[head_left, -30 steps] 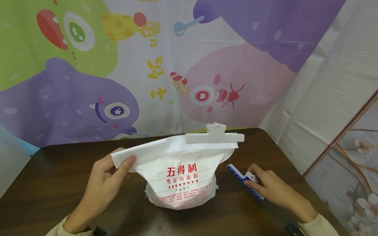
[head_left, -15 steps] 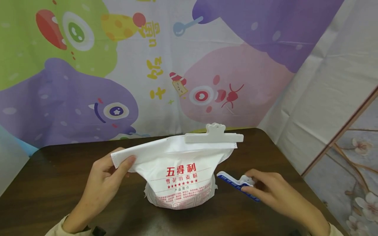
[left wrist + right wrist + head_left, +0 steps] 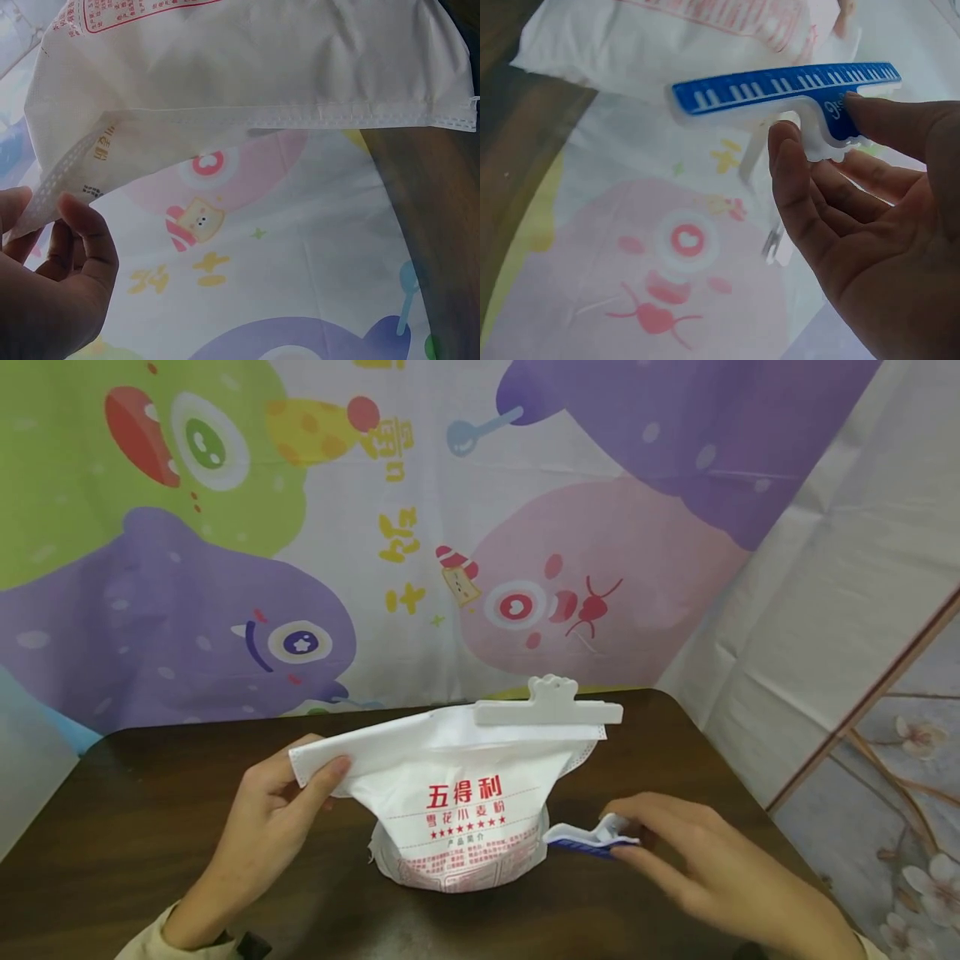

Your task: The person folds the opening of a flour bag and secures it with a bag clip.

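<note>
A white flour bag (image 3: 465, 810) with red print stands on the table, its top folded over. My left hand (image 3: 273, 810) pinches the left end of that fold between thumb and fingers; the left wrist view shows the bag's stitched corner (image 3: 56, 176) in its grip. A white clip (image 3: 551, 710) sits on the right part of the fold. To the right of the bag, my right hand (image 3: 712, 860) holds a blue-and-white clip (image 3: 592, 839) by its handle. In the right wrist view the blue clip (image 3: 787, 86) has piano-key marks, with thumb and fingers on its tabs.
A dark brown wooden table (image 3: 187, 827) lies under everything. Behind it hangs a cloth backdrop (image 3: 405, 677) with cartoon figures, and a pale flowered panel (image 3: 900, 777) closes off the right side.
My right hand has lifted the blue-and-white clip from the table and moved it left toward the bag, turning it nearly level. The left hand and the bag stay put.
</note>
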Tool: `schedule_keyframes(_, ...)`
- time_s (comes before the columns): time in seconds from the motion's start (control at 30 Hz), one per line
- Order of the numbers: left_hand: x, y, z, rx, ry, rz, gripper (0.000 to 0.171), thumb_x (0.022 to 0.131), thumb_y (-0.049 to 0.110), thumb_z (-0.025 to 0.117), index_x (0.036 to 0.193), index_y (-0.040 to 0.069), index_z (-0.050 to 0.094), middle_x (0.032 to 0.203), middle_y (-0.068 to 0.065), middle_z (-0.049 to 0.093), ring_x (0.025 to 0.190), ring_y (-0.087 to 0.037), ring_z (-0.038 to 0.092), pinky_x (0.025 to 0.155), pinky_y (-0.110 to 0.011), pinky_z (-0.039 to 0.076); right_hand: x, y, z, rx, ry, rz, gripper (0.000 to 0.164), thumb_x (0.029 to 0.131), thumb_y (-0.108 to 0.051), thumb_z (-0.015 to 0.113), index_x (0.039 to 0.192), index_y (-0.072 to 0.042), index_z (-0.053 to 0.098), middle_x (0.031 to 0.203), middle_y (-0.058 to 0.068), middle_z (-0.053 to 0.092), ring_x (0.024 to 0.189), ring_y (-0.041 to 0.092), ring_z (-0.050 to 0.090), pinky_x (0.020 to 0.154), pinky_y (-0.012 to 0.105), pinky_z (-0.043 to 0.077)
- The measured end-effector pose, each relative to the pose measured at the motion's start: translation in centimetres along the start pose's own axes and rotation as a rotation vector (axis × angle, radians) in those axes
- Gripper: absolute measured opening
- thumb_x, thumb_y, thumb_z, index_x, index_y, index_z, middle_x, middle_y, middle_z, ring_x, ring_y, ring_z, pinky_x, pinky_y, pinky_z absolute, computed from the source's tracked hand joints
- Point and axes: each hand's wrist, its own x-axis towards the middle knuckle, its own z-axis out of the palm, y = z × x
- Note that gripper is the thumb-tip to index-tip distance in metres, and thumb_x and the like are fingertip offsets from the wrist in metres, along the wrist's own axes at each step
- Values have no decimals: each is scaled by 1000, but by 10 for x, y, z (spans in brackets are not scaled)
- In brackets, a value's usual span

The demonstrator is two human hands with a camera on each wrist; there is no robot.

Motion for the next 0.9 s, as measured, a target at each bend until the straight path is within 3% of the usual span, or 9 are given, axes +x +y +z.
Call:
schedule_keyframes(0.1, -1, 0, 0, 2, 0, -5, 14, 95, -2, 63, 103, 6, 71, 90, 1, 67, 68, -10, 60, 56, -24, 51, 4, -6, -1, 1, 14, -37, 34, 90, -8, 74, 119, -20, 59, 102, -16, 60, 85, -1, 58, 76, 12, 47)
schedule_keyframes(0.37, -1, 0, 0, -1, -1, 1, 14, 96, -1, 63, 103, 7, 71, 89, 2, 66, 67, -12, 59, 55, -24, 50, 27, -17, -8, 25, 200, -243, 22, 100, -20, 63, 113, -3, 63, 96, -6, 62, 82, 2, 56, 71, 14, 46)
schedule_keyframes(0.67, 0, 2, 1, 1, -2, 9, 15, 96, -1, 62, 103, 8, 71, 89, 2, 64, 64, -10, 57, 53, -24, 48, 54, -34, -15, 7, 218, -395, 20, 101, -19, 61, 107, 0, 65, 89, -5, 59, 77, 3, 53, 67, 15, 43)
schedule_keyframes(0.9, -1, 1, 1, -14, -4, 0, 14, 96, 0, 62, 102, 8, 72, 88, 2, 64, 64, -13, 57, 52, -24, 48, 75, -44, -16, -9, 292, -477, 23, 100, -18, 62, 106, 4, 66, 93, 2, 64, 82, 13, 58, 77, 25, 46)
